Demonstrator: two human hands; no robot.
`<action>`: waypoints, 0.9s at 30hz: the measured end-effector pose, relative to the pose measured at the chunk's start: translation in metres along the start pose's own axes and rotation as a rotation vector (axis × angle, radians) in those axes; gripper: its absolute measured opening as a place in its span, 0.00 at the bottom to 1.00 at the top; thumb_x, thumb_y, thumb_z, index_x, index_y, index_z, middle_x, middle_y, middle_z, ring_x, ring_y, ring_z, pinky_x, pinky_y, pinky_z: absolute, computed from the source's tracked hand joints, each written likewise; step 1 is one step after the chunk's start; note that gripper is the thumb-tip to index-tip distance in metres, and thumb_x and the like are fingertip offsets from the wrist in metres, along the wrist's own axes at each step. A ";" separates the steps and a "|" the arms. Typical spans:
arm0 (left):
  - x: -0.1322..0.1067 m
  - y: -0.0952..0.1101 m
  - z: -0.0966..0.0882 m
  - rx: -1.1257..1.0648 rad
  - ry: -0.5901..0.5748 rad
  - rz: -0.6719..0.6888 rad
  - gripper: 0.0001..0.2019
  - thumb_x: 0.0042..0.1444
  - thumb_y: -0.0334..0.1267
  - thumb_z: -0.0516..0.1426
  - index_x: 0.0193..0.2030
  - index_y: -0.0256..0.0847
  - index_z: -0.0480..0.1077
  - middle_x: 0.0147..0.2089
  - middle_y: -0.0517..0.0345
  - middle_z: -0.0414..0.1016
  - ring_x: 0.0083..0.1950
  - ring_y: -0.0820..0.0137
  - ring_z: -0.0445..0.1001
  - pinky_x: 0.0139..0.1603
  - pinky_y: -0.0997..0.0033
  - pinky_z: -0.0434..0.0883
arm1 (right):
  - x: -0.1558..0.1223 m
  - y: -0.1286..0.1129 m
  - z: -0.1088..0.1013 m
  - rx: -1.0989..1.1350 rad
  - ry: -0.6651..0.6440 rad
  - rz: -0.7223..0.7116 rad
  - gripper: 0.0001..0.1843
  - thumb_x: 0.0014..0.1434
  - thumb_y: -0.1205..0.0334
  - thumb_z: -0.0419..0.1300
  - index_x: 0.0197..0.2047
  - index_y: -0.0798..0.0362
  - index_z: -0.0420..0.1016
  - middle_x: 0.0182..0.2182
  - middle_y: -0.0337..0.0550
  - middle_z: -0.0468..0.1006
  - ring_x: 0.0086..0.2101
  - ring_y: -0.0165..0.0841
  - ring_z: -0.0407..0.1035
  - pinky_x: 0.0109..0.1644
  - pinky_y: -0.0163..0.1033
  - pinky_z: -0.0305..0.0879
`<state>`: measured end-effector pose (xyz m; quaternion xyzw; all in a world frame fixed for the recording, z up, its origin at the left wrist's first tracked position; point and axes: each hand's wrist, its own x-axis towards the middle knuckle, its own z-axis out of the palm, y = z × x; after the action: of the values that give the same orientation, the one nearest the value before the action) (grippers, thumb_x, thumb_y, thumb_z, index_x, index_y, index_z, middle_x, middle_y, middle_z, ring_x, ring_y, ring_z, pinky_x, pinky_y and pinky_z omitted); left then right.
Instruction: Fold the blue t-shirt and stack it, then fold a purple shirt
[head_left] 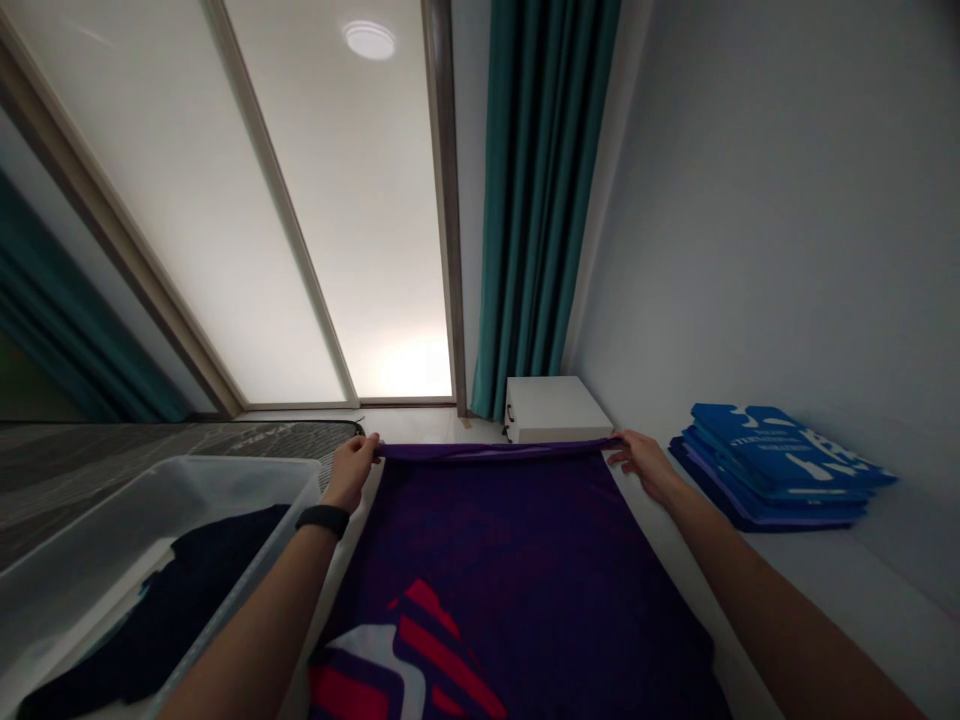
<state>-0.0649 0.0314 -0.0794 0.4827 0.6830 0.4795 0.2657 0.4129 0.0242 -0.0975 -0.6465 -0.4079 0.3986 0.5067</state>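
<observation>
A dark purple garment with red and white stripes near its close end lies spread flat on a white surface. My left hand, with a black band on the wrist, pinches the garment's far left corner. My right hand grips the far right corner. Between the two hands the far edge is pulled taut in a straight line.
A clear plastic bin holding dark clothing stands at the left. A stack of folded blue garments lies at the right by the wall. A white box sits beyond the garment, below teal curtains and a bright window.
</observation>
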 end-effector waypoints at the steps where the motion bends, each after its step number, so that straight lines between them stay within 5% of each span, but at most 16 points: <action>1: -0.005 -0.005 -0.003 0.020 0.017 0.018 0.17 0.50 0.54 0.53 0.24 0.42 0.63 0.22 0.60 0.69 0.28 0.68 0.71 0.28 0.72 0.65 | -0.004 0.006 -0.004 -0.019 0.014 -0.020 0.09 0.51 0.60 0.50 0.31 0.54 0.69 0.25 0.43 0.76 0.19 0.28 0.67 0.20 0.31 0.51; 7: -0.026 -0.035 -0.018 0.271 -0.085 0.132 0.15 0.45 0.52 0.56 0.25 0.42 0.63 0.20 0.63 0.68 0.26 0.68 0.68 0.28 0.71 0.62 | -0.020 0.045 -0.012 -0.460 0.009 -0.228 0.14 0.48 0.50 0.55 0.22 0.51 0.66 0.18 0.37 0.70 0.23 0.32 0.65 0.28 0.36 0.56; 11: -0.035 -0.046 -0.020 0.326 -0.169 0.212 0.15 0.50 0.50 0.52 0.38 0.42 0.66 0.25 0.63 0.71 0.28 0.66 0.71 0.30 0.70 0.64 | -0.023 0.058 -0.009 -0.631 0.052 -0.360 0.11 0.48 0.52 0.54 0.31 0.49 0.70 0.18 0.33 0.66 0.22 0.32 0.62 0.29 0.36 0.55; 18: -0.034 -0.057 -0.019 0.376 -0.137 0.263 0.16 0.53 0.49 0.50 0.41 0.42 0.68 0.25 0.63 0.70 0.28 0.67 0.71 0.31 0.70 0.64 | -0.028 0.062 -0.014 -0.557 -0.014 -0.405 0.19 0.54 0.51 0.50 0.44 0.51 0.69 0.19 0.30 0.61 0.21 0.32 0.61 0.29 0.36 0.56; 27: -0.031 -0.047 -0.023 0.262 -0.111 0.152 0.14 0.52 0.46 0.51 0.38 0.40 0.69 0.26 0.60 0.75 0.32 0.65 0.74 0.34 0.70 0.67 | -0.033 0.052 -0.020 -0.568 -0.031 -0.391 0.23 0.55 0.55 0.48 0.51 0.53 0.68 0.16 0.27 0.56 0.19 0.32 0.56 0.27 0.36 0.53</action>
<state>-0.0903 -0.0092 -0.1160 0.5892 0.6855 0.3778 0.2006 0.4267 -0.0214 -0.1416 -0.6653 -0.6265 0.1740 0.3670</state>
